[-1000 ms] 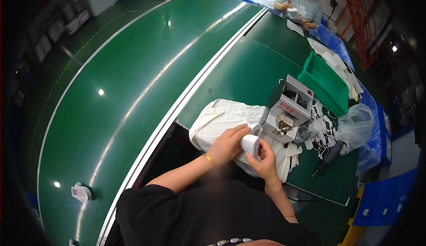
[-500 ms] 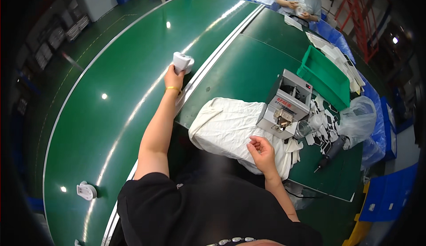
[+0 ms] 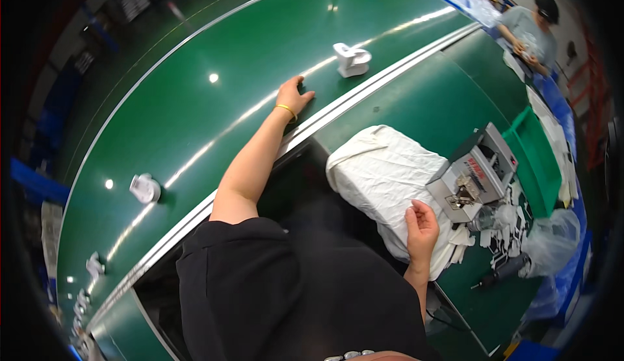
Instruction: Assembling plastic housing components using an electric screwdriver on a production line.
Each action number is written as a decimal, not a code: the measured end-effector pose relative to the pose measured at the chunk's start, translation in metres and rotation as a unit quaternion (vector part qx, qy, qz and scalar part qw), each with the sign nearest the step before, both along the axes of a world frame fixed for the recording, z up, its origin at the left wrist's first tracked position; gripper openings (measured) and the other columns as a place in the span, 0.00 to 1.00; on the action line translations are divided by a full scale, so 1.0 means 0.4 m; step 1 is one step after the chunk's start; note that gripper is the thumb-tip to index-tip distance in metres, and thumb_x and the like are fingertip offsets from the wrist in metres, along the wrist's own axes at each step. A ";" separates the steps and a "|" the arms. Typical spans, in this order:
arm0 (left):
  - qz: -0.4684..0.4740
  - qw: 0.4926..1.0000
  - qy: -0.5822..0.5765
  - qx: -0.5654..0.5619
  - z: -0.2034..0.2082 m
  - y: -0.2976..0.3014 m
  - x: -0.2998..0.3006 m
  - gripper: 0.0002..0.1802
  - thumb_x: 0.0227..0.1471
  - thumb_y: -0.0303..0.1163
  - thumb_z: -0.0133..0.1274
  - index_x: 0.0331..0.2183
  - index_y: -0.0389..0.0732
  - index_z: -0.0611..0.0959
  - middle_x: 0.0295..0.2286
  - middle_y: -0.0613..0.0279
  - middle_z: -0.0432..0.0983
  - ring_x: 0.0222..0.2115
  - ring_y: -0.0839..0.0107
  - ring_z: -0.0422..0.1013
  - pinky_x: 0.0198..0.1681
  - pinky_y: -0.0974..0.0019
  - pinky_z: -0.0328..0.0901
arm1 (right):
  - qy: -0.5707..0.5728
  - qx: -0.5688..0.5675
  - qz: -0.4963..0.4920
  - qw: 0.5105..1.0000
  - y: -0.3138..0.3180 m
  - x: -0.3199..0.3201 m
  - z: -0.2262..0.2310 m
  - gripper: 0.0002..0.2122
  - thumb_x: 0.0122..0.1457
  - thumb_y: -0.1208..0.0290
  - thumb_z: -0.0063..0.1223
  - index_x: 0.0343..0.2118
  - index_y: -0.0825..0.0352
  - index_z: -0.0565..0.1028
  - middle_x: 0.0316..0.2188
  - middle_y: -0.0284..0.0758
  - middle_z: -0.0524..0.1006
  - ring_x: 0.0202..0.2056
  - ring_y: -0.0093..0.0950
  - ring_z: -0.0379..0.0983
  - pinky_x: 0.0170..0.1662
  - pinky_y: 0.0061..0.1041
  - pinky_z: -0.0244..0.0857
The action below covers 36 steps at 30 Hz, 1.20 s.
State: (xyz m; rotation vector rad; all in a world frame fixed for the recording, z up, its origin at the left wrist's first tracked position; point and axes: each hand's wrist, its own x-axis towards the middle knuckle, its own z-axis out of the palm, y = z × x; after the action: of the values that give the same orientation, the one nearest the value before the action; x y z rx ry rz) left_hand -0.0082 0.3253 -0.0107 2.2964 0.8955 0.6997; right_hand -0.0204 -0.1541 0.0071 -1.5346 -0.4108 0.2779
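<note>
On the green belt, my left hand (image 3: 296, 98) is empty, its thumb and fingers spread. Beyond it and to the right, apart from the fingertips, stands a white plastic piece shaped like a small toilet (image 3: 353, 62). My right hand (image 3: 422, 231) hovers over the front of a white cloth (image 3: 383, 166), fingers loosely bent, with nothing visible in it. The cloth covers something bulky beside a small grey machine (image 3: 474, 175) with an open top. Another white piece (image 3: 145, 188) lies on the belt at left, with several more farther down at lower left.
A metal rail (image 3: 383, 88) divides belt from worktable. Right of the machine are a green bin (image 3: 533, 159), scattered black-and-white pieces (image 3: 510, 227), a clear plastic bag (image 3: 552, 240) and a dark electric screwdriver (image 3: 500, 271). A person (image 3: 533, 32) works at the far right.
My left hand has let go of the white piece, which now stands farther along the belt. The view has turned left, bringing more belt pieces into sight. My right hand stays near the cloth.
</note>
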 end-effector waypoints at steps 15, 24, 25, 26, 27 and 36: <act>0.402 0.778 0.480 -0.049 0.171 0.249 -1.121 0.23 0.50 0.46 0.56 0.44 0.44 0.85 0.46 0.50 0.79 0.48 0.55 0.75 0.52 0.50 0.68 | -0.091 -0.098 0.009 0.991 -0.005 -0.008 0.025 0.10 0.59 0.77 0.58 0.43 0.72 0.77 0.33 0.31 0.75 0.33 0.20 0.70 0.39 0.19 0.66; 0.125 0.976 0.170 -0.054 0.218 0.181 -0.639 0.25 0.51 0.34 0.49 0.51 0.39 0.79 0.47 0.47 0.77 0.46 0.56 0.75 0.50 0.59 0.69 | -0.110 -0.107 0.005 0.988 0.012 -0.015 0.051 0.09 0.57 0.80 0.58 0.41 0.71 0.78 0.34 0.33 0.77 0.34 0.19 0.73 0.39 0.18 0.68; 0.034 0.986 0.066 -0.152 0.249 0.103 -0.536 0.25 0.53 0.32 0.47 0.53 0.36 0.77 0.47 0.49 0.77 0.46 0.60 0.75 0.50 0.62 0.68 | -0.106 -0.098 -0.007 0.990 0.014 -0.014 0.045 0.09 0.57 0.80 0.59 0.41 0.71 0.78 0.34 0.34 0.77 0.33 0.20 0.73 0.38 0.18 0.68; -0.056 0.965 -0.033 -0.253 0.285 0.017 -0.443 0.26 0.54 0.29 0.45 0.55 0.34 0.75 0.47 0.51 0.77 0.45 0.64 0.75 0.49 0.64 0.68 | -0.101 -0.087 -0.018 0.991 0.013 -0.016 0.043 0.09 0.56 0.79 0.59 0.40 0.71 0.78 0.34 0.34 0.76 0.33 0.20 0.73 0.38 0.19 0.68; -0.146 0.948 -0.072 -0.273 0.322 -0.084 -0.360 0.26 0.55 0.28 0.44 0.55 0.33 0.74 0.46 0.52 0.77 0.45 0.66 0.74 0.49 0.66 0.68 | -0.119 -0.091 -0.033 0.988 0.014 -0.020 0.052 0.10 0.56 0.79 0.60 0.41 0.70 0.78 0.35 0.34 0.76 0.34 0.21 0.73 0.38 0.19 0.68; -0.430 0.556 -0.063 -0.708 0.291 -0.783 -0.075 0.30 0.61 0.39 0.46 0.60 0.33 0.64 0.49 0.56 0.71 0.50 0.67 0.69 0.54 0.63 0.65 | -0.360 -0.107 -0.153 0.914 -0.017 -0.098 0.200 0.42 0.39 0.68 0.77 0.56 0.69 0.61 0.54 0.47 0.66 0.54 0.40 0.67 0.55 0.33 0.63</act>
State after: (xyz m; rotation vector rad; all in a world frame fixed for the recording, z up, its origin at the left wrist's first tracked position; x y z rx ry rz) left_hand -0.0383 0.0121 0.1059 0.8338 -0.0323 -0.3308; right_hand -0.0594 -0.1609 0.0872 -1.8649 -0.7189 -0.5300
